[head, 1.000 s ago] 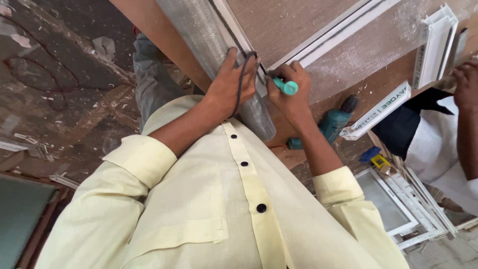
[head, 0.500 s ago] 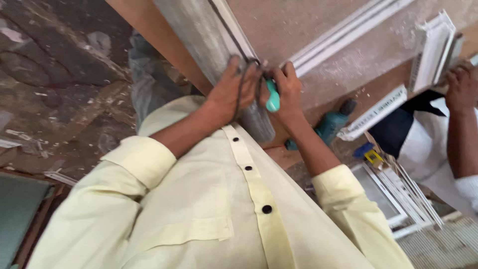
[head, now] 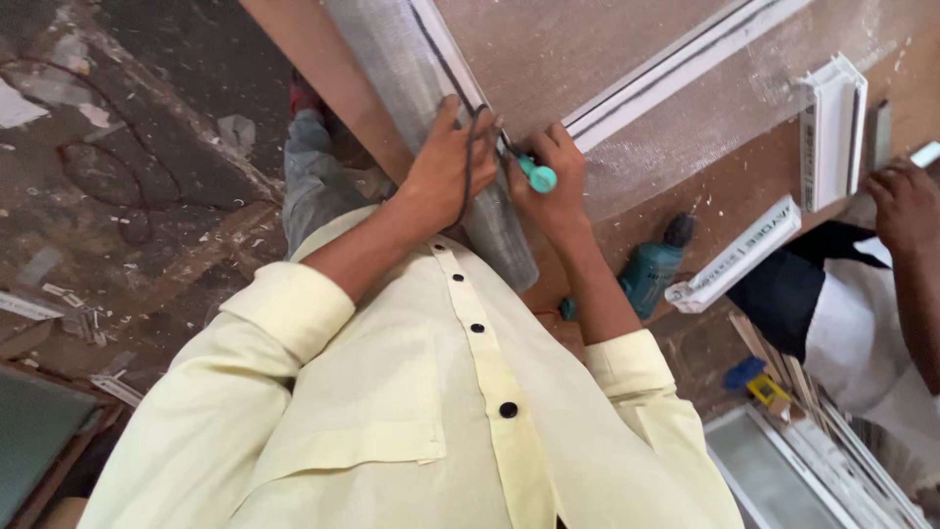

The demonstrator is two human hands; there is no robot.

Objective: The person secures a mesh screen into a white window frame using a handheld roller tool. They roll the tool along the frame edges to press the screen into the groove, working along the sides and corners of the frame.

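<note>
Mesh (head: 392, 59), grey and partly rolled, lay along the near edge of the wooden workbench (head: 548, 49), stretched over a white frame (head: 676, 69) whose groove held a dark rubber cord (head: 468, 147). The left hand (head: 446, 167) was closed around the roll of mesh, pinning it against the frame, with the loose cord looped over its fingers. The right hand (head: 548, 181) was gripped tight on a small tool with a teal handle (head: 537, 176), its tip pressed at the groove just beside the left thumb. The step in hand looked like seating the cord into the groove to lock the mesh down. The next move would probably call for steady pressure along the groove while the left hand kept the mesh taut and fed the cord. A teal drill (head: 651, 269) lay near the right elbow, and another person's hand (head: 906, 201) rested at the far right, by a short white frame piece (head: 832, 127).
</note>
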